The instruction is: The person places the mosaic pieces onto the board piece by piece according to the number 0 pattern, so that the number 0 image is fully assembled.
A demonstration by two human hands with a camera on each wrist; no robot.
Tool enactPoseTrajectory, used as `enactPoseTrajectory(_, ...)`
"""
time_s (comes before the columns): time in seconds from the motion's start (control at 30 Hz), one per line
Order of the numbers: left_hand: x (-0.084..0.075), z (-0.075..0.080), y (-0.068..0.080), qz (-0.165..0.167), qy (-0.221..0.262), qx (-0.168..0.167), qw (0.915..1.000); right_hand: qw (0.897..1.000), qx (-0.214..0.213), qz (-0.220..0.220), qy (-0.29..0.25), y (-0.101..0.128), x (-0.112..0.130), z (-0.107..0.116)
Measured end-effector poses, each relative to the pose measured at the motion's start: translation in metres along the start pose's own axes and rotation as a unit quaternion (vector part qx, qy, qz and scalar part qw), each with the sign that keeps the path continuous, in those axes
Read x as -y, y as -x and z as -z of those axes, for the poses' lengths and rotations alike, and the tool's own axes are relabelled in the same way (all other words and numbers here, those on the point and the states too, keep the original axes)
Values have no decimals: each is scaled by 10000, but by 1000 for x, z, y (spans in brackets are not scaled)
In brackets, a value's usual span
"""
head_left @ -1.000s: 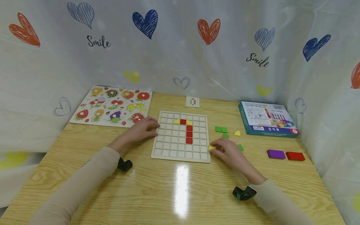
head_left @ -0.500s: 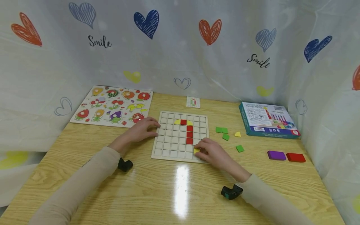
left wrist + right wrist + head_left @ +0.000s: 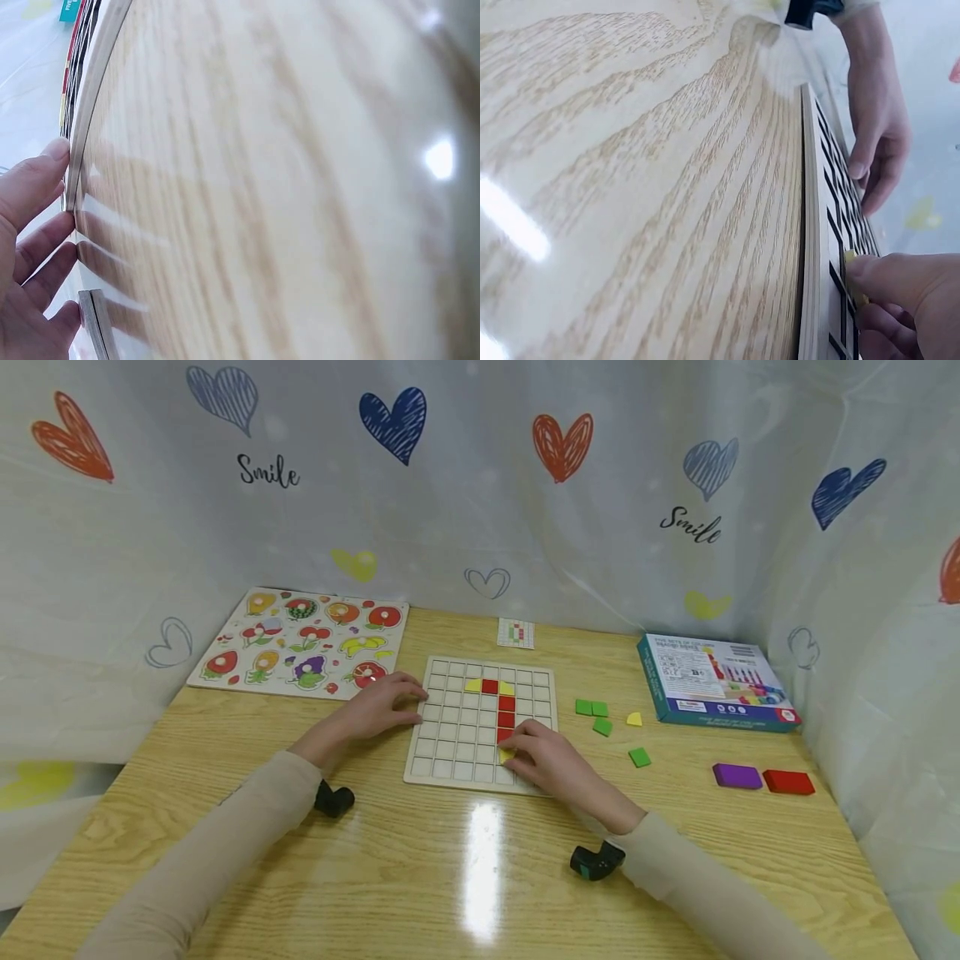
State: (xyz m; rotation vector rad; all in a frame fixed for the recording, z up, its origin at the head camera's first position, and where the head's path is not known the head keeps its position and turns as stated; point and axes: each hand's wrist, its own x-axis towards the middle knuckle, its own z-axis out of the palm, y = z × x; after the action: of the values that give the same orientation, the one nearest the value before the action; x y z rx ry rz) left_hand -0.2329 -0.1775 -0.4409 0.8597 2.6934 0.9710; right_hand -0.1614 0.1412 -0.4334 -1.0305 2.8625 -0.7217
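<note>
A pale wooden board (image 3: 453, 736) with a square grid of cells lies on the table. On it, red square tiles (image 3: 506, 703) run down one column, with a red tile between two yellow tiles (image 3: 507, 688) at the upper end. My right hand (image 3: 553, 762) pinches a yellow tile (image 3: 506, 757) at the cell below the lowest red tile; its fingers partly cover both. In the right wrist view that yellow piece (image 3: 850, 256) shows between thumb and fingers, over the grid. My left hand (image 3: 377, 705) touches the board's left edge with its fingertips.
Green tiles (image 3: 591, 707) and a yellow tile (image 3: 634, 719) lie right of the board. Behind it is a small pattern card (image 3: 516, 632). A fruit puzzle (image 3: 247, 675) stands back left, a box (image 3: 716, 681) back right, with purple (image 3: 737, 775) and red (image 3: 788, 782) blocks before it.
My right hand has carried the yellow tile from beside the board's right edge leftward to the cell under the red column. My left hand has stayed at the board's left edge.
</note>
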Motion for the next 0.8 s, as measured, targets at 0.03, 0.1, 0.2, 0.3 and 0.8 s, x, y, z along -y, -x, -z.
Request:
enactPoseTrajectory(0.03, 0, 0, 0, 4, -5, 2, 10000, 10000, 3, 36, 31, 0, 0, 0)
enactPoseTrajectory(0.1, 0, 0, 0, 7, -21, 0, 10000, 9999, 10, 92, 79, 0, -1, 0)
enactPoseTrajectory(0.2, 0, 0, -1, 7, -44, -6, 10000, 9999, 16, 135, 90, -1, -1, -1)
enactPoseTrajectory(0.3, 0, -1, -1, -2, -44, -6, 10000, 9998, -1, 158, 85, -1, -2, -1)
enactPoseTrajectory(0.8, -1, -1, 0, -38, -73, -11, 10000, 9998, -177, 114, 39, -1, -3, -5)
